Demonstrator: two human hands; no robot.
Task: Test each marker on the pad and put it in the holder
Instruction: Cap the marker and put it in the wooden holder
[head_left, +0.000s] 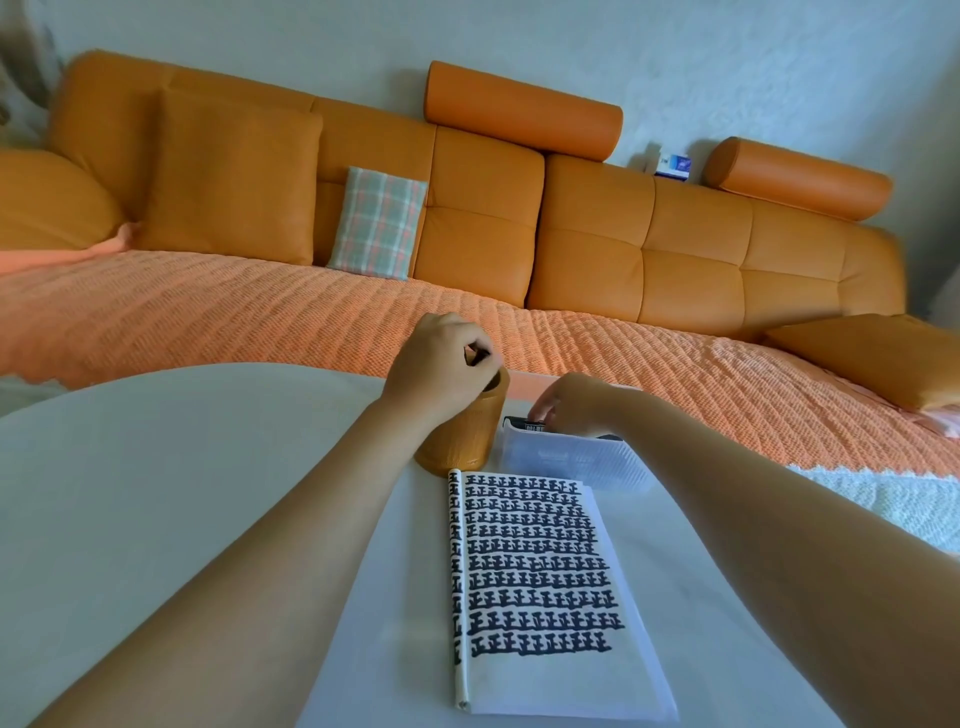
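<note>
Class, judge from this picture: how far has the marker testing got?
Done: the pad carries rows of black test marks over most of its page. In hand: the left hand pinches a dark thing, probably a marker, over the holder; the right hand reaches a black marker in the clear box, grip unclear. Left: testing that one; how many remain is hidden.

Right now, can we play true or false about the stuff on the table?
1. The pad is covered in rows of black marks. True.
2. The holder is blue. False: it is orange-brown.
3. The left hand pinches a dark marker just above the holder. True.
4. The right hand lies flat on the pad. False: it reaches into the clear box beyond the pad.
5. The holder stands to the left of the clear box. True.
</note>
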